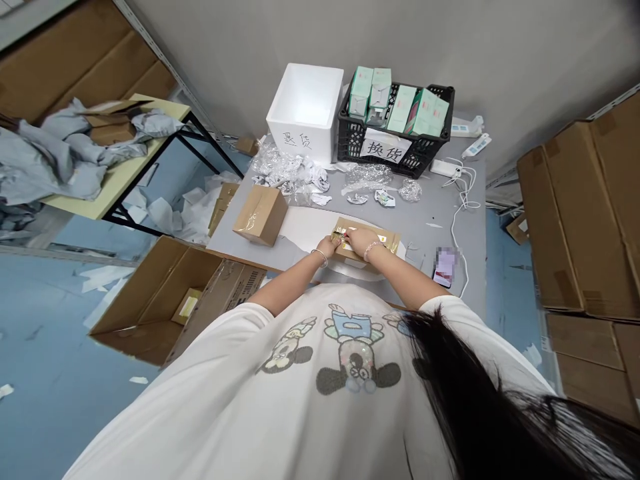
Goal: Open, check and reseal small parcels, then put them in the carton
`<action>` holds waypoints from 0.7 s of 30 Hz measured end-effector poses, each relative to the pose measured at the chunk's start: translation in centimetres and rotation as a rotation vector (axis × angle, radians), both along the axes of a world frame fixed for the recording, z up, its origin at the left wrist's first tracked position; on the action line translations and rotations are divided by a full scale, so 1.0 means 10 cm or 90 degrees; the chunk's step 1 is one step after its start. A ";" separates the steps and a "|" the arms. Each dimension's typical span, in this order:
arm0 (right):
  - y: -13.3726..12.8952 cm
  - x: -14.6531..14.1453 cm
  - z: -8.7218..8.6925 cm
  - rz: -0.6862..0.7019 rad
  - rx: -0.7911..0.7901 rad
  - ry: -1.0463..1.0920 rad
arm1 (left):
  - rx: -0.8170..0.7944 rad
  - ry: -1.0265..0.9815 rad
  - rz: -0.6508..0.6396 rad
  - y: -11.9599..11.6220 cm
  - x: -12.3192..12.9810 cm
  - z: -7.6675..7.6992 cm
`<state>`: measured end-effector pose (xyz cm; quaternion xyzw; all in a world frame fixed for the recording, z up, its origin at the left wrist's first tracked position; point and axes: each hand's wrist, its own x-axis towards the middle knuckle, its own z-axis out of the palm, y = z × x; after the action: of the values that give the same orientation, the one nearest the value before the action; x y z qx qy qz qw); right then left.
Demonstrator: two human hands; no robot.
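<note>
A taped cardboard box [367,230] with a white label lies on the table in front of my body. My left hand [330,246] is closed at the box's left end, its fingers pressed against the edge. My right hand [361,240] rests over the top of the box, closed around a small red-and-black cutter [342,234] that points left toward my left hand. Most of the cutter is hidden by the fingers. To the left, a second, closed cardboard box [261,215] stands on the table.
Behind are a white foam box [305,113] and a black crate [425,150] with several green cartons. Crumpled plastic wrap [295,173] lies before them. A phone [445,268] and white cables [466,193] lie at right. A large open carton [145,300] stands on the floor at left.
</note>
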<state>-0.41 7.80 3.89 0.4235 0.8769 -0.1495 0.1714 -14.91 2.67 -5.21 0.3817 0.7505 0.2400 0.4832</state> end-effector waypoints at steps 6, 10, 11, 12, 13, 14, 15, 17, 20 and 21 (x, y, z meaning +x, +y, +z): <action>0.01 -0.01 0.02 0.013 -0.003 -0.070 | 0.003 0.000 0.007 -0.02 0.02 0.04; -0.02 0.10 0.04 0.009 -0.017 -0.057 | 0.004 -0.003 0.000 -0.04 0.01 0.05; -0.03 0.15 0.04 0.008 -0.017 -0.058 | 0.004 -0.003 -0.001 -0.04 0.01 0.05; -0.04 0.22 0.05 0.006 -0.016 -0.063 | 0.003 -0.002 -0.001 -0.04 0.01 0.04; -0.04 0.30 0.06 0.000 -0.015 -0.072 | 0.003 0.000 0.001 -0.04 0.01 0.03; -0.04 0.41 0.07 -0.010 -0.015 -0.086 | 0.004 0.003 0.003 -0.04 0.01 0.03; -0.04 0.53 0.08 -0.022 -0.017 -0.105 | 0.007 0.007 0.006 -0.04 0.01 0.02; -0.03 0.82 0.11 -0.048 -0.027 -0.146 | 0.014 0.014 0.009 -0.03 0.02 0.01; -0.04 1.30 0.15 -0.065 -0.041 -0.161 | 0.022 0.022 0.008 -0.03 0.02 0.01; -0.05 1.45 0.16 -0.072 -0.040 -0.154 | 0.024 0.024 0.006 -0.04 0.02 0.01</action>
<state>14.12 7.35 5.46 0.4814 0.8195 -0.1338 0.2805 -14.68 2.30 -5.09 0.3917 0.7564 0.2490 0.4610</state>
